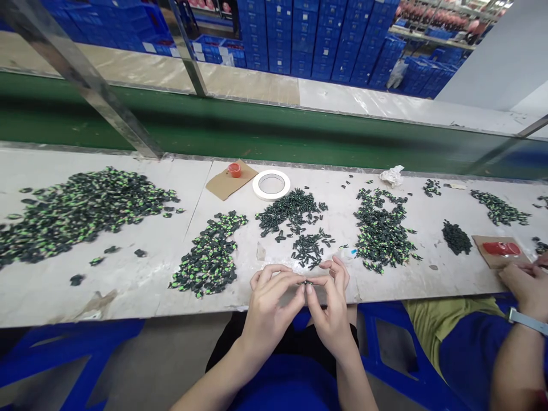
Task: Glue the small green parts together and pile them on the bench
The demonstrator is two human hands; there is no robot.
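Note:
My left hand (274,299) and my right hand (329,299) meet at the table's front edge, thumbs and index fingers pinched together. Between the fingertips is a small dark part (305,282), mostly covered, so its exact kind does not show. Just beyond my hands lies a loose pile of small dark green, peg-like pieces (308,249), with a larger pile of the same sort (286,210) behind it. To the left is a heap of black-and-bright-green small parts (208,256); a similar heap (382,231) sits to the right.
A white tape roll (256,187) and a red-lidded tub (234,169) on cardboard (220,187) stand at the back. A big heap of parts (81,208) covers the far left. At right, a co-worker's hand (524,282) is near red containers (500,248). A green belt (265,137) runs behind.

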